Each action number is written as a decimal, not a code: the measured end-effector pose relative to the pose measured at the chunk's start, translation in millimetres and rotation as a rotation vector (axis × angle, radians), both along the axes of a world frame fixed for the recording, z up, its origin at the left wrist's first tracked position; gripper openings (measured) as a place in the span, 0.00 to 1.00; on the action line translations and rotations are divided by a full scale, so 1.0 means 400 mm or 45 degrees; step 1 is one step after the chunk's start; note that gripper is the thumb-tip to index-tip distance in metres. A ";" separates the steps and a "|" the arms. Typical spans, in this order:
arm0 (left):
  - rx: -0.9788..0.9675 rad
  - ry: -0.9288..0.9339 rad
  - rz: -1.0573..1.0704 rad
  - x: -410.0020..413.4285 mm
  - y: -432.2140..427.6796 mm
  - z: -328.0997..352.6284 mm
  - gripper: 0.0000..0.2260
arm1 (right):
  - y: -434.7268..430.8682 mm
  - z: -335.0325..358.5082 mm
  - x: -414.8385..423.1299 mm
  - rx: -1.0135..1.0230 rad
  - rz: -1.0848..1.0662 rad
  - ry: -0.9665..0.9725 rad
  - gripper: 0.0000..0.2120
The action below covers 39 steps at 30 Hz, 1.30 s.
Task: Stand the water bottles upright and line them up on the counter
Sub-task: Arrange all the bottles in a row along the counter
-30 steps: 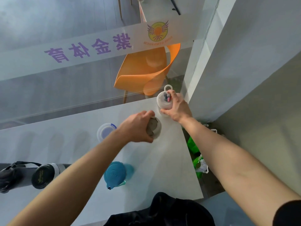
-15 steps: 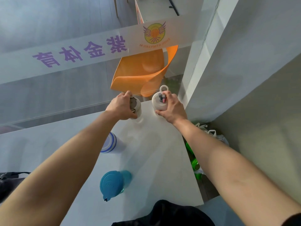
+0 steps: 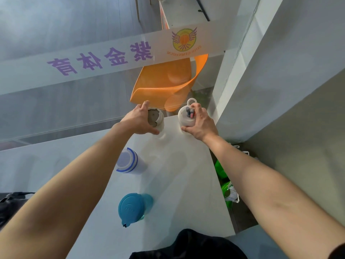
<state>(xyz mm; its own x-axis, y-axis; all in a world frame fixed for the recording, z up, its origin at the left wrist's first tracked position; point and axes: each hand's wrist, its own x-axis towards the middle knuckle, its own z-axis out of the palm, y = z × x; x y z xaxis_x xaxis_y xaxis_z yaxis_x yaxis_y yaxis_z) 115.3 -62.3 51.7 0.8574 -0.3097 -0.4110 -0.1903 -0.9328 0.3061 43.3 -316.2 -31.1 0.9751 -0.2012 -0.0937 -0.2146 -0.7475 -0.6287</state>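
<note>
Bottles upright in each clamped grip: grey-capped bottle (image 3: 156,120) left, loop-lidded bottle (image 3: 186,116) right (side by side).

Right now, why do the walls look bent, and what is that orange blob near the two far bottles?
Head view: the wide-angle lens bows straight edges, so the wall leans. The orange blob looks like the orange chair mirrored in the glass panel. Light is soft, with faint shadows on the counter. The left hand and right hand look sharp, not blurred.
</note>
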 end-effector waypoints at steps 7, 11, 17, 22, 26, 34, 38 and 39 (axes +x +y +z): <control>-0.044 0.032 0.047 -0.076 0.135 0.104 0.44 | 0.030 0.043 -0.077 -0.001 -0.219 -0.304 0.45; -0.027 0.040 0.062 -0.152 0.208 0.122 0.38 | 0.112 0.062 -0.158 -0.020 -0.145 -0.641 0.20; 0.110 0.101 -0.014 -0.264 0.246 0.056 0.41 | 0.232 0.070 -0.222 0.022 0.163 -0.439 0.12; 0.069 -0.065 0.006 -0.304 0.287 0.039 0.38 | 0.289 0.074 -0.249 0.027 0.349 -0.279 0.09; -0.006 -0.173 0.093 -0.313 0.353 0.059 0.38 | 0.362 0.098 -0.273 0.010 0.532 -0.094 0.16; -0.066 -0.245 0.089 -0.295 0.503 0.070 0.38 | 0.525 0.182 -0.334 -0.094 0.701 0.424 0.41; -0.076 -0.214 0.036 -0.286 0.554 0.068 0.39 | 0.572 0.227 -0.381 -0.337 0.651 0.699 0.56; -0.078 -0.209 0.022 -0.282 0.564 0.064 0.39 | 0.581 0.232 -0.393 -0.407 0.638 0.744 0.55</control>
